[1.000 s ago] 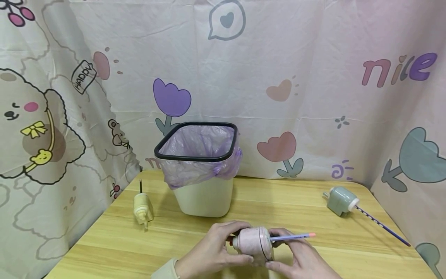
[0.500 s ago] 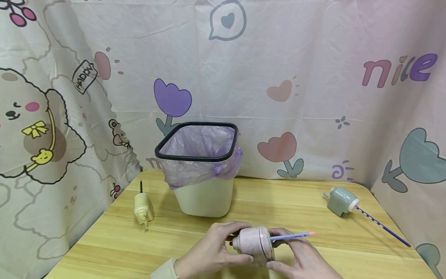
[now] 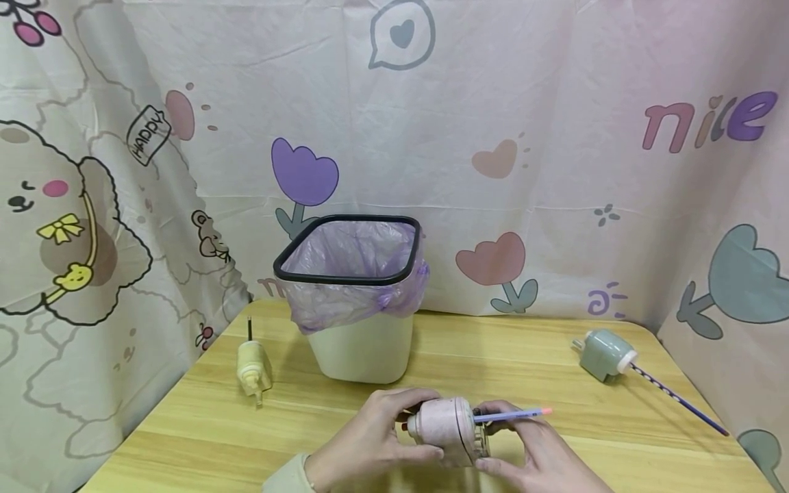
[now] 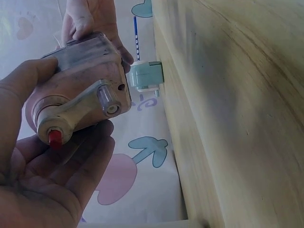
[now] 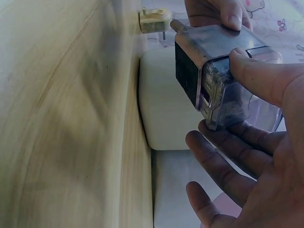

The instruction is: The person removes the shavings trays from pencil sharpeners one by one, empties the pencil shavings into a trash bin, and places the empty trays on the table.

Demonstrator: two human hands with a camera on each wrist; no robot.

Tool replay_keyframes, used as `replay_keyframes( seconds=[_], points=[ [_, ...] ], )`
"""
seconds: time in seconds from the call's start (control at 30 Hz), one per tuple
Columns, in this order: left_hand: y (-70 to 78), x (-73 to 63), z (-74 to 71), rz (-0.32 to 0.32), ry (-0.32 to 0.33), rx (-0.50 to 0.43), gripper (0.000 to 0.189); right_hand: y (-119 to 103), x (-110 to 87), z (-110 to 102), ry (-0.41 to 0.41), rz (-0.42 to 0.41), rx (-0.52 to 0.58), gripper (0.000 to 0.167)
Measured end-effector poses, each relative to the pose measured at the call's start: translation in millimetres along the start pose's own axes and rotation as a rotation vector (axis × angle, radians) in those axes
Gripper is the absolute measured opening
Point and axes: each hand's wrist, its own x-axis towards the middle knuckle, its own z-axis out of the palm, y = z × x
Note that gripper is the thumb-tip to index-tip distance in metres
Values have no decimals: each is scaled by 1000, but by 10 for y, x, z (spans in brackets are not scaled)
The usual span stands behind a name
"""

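Both hands hold a pink crank pencil sharpener above the table near its front edge. A lilac pencil with a pink end sticks out of its right side. My left hand grips the body, thumb and fingers on opposite sides, around the crank end. The crank and its red tip show in the left wrist view. My right hand pinches the clear shavings drawer, which stands partly out of the body. What lies inside the drawer cannot be made out.
A bin with a purple liner and black rim stands behind the hands. A yellow crank sharpener with a dark pencil lies at left. At right sits a grey-green sharpener holding a blue dotted pencil.
The clear drawer has come partly out of the sharpener toward the right. The sharpener and left hand have shifted slightly left.
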Motion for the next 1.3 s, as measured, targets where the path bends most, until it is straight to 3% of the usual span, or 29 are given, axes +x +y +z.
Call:
replay_keyframes(
  seconds=[0.23,0.5,0.67,1.3],
  points=[
    [-2,13,6,-2,-4,0,51,-29,-34,44,49,-4,28,52],
    [-18,-5,13,-42,-12,-12,53,2,-72,134,106,-58,9,68],
    [-21,-39,12,-61,-15,-36,53,49,-68,184,90,-98,35,66],
    [-34,-135,-18,-90,14,-14,54,102,-78,218,63,-74,80,64]
  ],
)
